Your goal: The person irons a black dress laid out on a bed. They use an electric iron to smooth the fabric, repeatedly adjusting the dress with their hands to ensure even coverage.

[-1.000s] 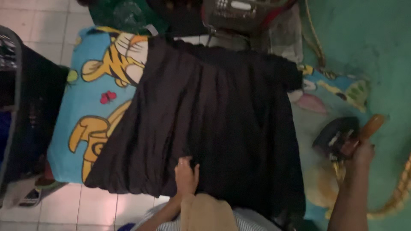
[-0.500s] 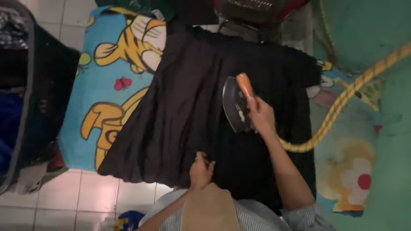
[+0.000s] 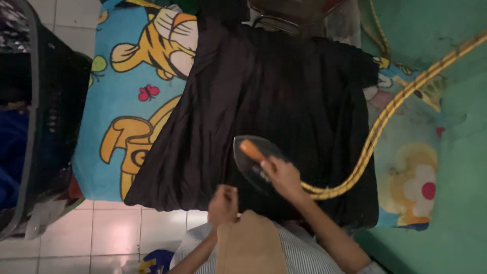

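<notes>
A black garment (image 3: 274, 111) lies spread over a blue cartoon-print blanket (image 3: 127, 101). My right hand (image 3: 285, 176) grips the orange handle of a clothes iron (image 3: 253, 161), which rests on the garment near its front hem. The iron's yellow braided cord (image 3: 385, 116) runs from my hand up to the right. My left hand (image 3: 223, 204) presses on the garment's front edge, fingers curled, just left of the iron.
A dark laundry basket (image 3: 45, 116) stands at the left on white floor tiles (image 3: 116, 233). A green wall or surface (image 3: 451, 152) fills the right side. Dark objects sit at the far end of the blanket.
My right hand brought the iron from the right side onto the garment, then slid it toward me and leftward. My left hand stayed at the front hem.
</notes>
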